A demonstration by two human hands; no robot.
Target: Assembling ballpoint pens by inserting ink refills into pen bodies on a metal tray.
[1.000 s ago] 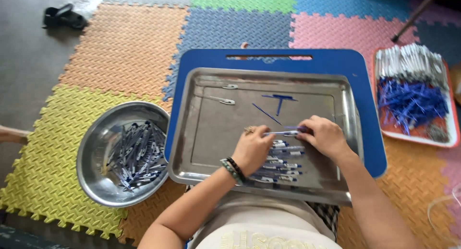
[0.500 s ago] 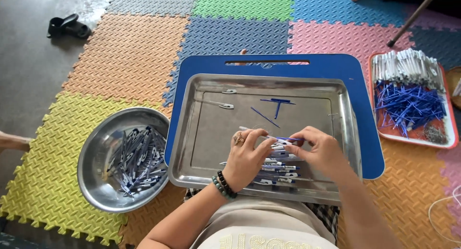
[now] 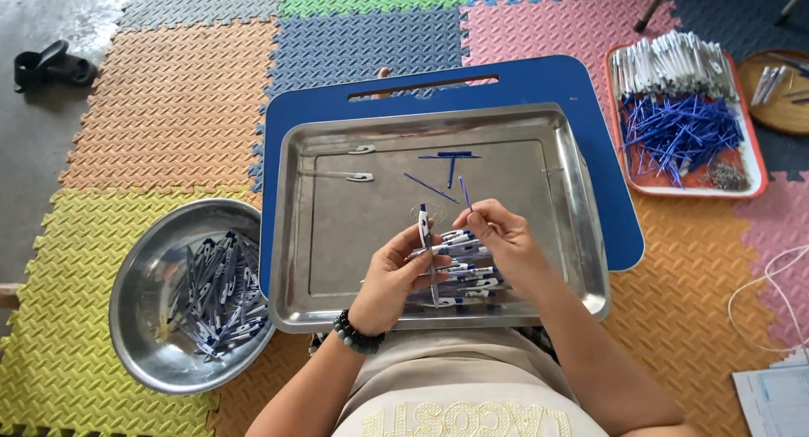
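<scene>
A pen barrel (image 3: 425,235) is gripped upright by the left hand (image 3: 396,277); just right of it, a blue refill (image 3: 464,193) is pinched by the right hand (image 3: 501,235).

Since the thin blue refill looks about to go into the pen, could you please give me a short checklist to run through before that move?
1. Left hand has a firm grip on the white and blue pen barrel, held upright: ok.
2. Right hand pinches the blue refill between its fingertips: ok.
3. Refill tip lined up with the barrel's opening: not ok, the two stand apart, side by side.
4. Barrel's open end free of blockage: cannot tell, too small.
5. More pens lie within reach in the steel tray: ok.
6. Steel bowl with pens sits to the left: ok.
</scene>
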